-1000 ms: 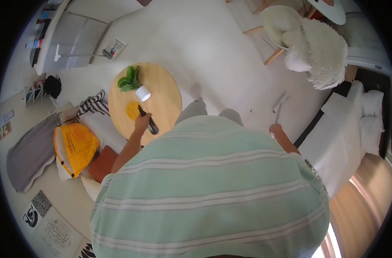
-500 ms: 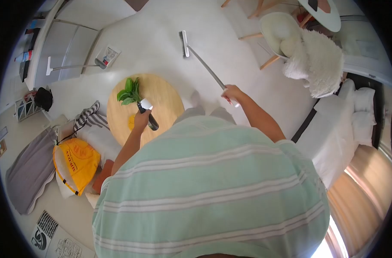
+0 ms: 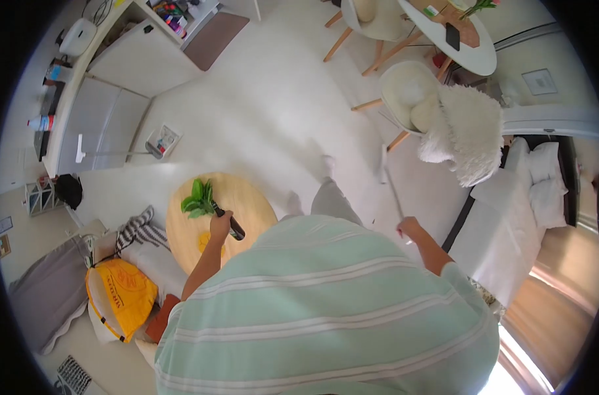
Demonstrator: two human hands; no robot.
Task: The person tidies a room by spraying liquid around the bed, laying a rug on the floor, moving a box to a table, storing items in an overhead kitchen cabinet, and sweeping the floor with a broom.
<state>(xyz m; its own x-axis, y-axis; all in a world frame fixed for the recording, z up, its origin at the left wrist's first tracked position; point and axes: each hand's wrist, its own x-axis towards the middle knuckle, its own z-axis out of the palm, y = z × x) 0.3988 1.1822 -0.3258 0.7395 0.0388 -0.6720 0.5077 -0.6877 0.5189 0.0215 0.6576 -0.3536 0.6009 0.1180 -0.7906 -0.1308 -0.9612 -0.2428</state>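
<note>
Above the round wooden table [image 3: 247, 201], my left hand [image 3: 222, 224] is closed around a dark bottle [image 3: 235, 228], which hangs tilted. A green leafy plant [image 3: 197, 199] stands on the table right behind that hand, its pot hidden. Near the bottle, a yellow round item [image 3: 205, 241] lies on the tabletop. My right hand [image 3: 408, 227] is wrapped round the end of a long grey handle [image 3: 395, 197]. At its far end a pale broom head [image 3: 383, 164], blurred, is on the white floor beside the chair leg.
A white chair with a fluffy throw [image 3: 470, 131] stands at the right, near an oval table [image 3: 477, 59]. The bed [image 3: 500, 224] is at the far right. A dustpan [image 3: 162, 142] rests by the cabinets. On the left sofa lies a yellow bag [image 3: 123, 296].
The broom head has swung from the floor ahead to the right, by the chair, with my right hand moving right. My left hand still grips the bottle. The view has shifted forward.
</note>
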